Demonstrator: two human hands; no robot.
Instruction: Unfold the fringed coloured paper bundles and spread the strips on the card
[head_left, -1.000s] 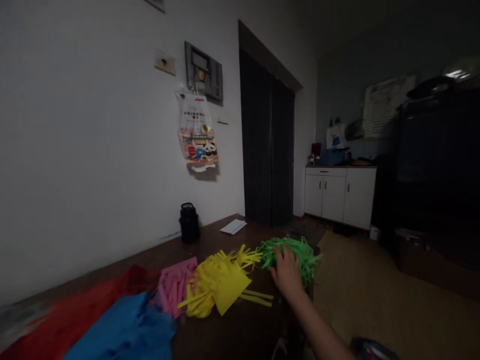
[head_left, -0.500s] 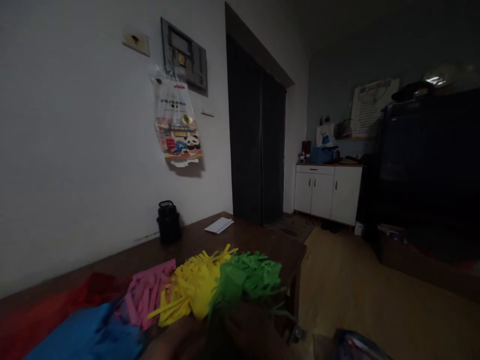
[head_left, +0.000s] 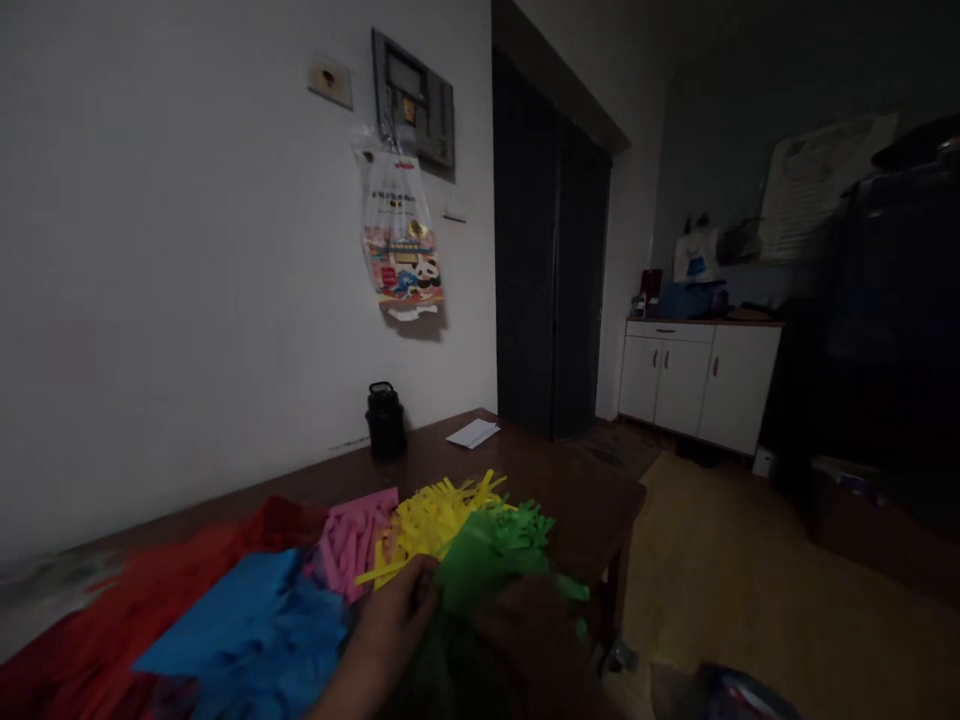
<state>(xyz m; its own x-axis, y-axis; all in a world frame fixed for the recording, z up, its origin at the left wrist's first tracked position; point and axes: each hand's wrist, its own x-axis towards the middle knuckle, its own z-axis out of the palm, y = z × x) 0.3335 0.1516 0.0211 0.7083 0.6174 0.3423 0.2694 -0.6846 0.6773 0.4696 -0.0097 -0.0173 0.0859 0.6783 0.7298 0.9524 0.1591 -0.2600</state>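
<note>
Green fringed paper lies at the table's near edge, in front of a yellow fringed bunch. My left hand has its fingers curled together at the green paper's left edge; whether it grips the paper is hard to tell. Dark and blurred, my right hand is over the lower right part of the green paper, its fingers not clear. Left of the yellow bunch are pink strips, then blue paper and red paper.
A black container and a white paper rest at the back of the brown table. A printed plastic bag hangs on the wall. White cabinets stand beyond a dark door.
The view has turned left, so the scene sits further right. My left hand has come into clearer view beside the green paper, and more red and blue paper shows.
</note>
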